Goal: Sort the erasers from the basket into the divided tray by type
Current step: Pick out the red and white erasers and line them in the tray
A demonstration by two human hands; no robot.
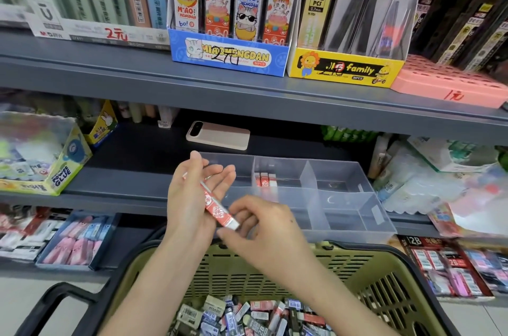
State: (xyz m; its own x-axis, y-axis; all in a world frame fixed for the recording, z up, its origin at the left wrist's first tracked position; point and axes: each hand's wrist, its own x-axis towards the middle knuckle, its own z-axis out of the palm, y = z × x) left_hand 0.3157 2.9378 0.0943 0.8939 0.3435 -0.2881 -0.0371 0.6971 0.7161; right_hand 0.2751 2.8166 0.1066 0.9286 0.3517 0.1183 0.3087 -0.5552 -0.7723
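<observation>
Our left hand [192,195] cradles red erasers [217,207]; right fingers [233,228] pinch their end. Three erasers [265,179] stand in the tray [343,228] at the shelf edge; other compartments open.

Both forearms [165,267] are bare, no sleeves, rings or watch.

Bright, even light — edges blurred, warped.
</observation>
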